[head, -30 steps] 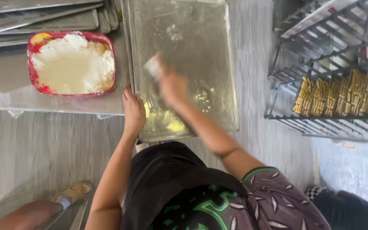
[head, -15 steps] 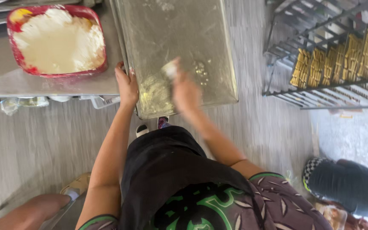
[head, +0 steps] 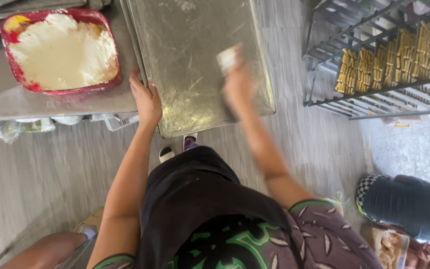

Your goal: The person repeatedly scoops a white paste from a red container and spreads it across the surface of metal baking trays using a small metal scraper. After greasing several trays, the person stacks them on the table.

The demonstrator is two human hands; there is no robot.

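Steel worktable (head: 51, 102) bears a greased metal tray (head: 190, 55); left hand (head: 147, 99) clamps its slippery near edge, right hand (head: 237, 84) grips a small pale pad (head: 226, 58) on it. Stiff, likely light; best held by rims.

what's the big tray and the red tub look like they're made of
The tray looks like bare metal, probably aluminium or steel: dull silver sheen, scratches and greasy smears. The left hand holds its edge. The red tub looks like moulded plastic: rounded corners, glossy rim, filled with a white paste.
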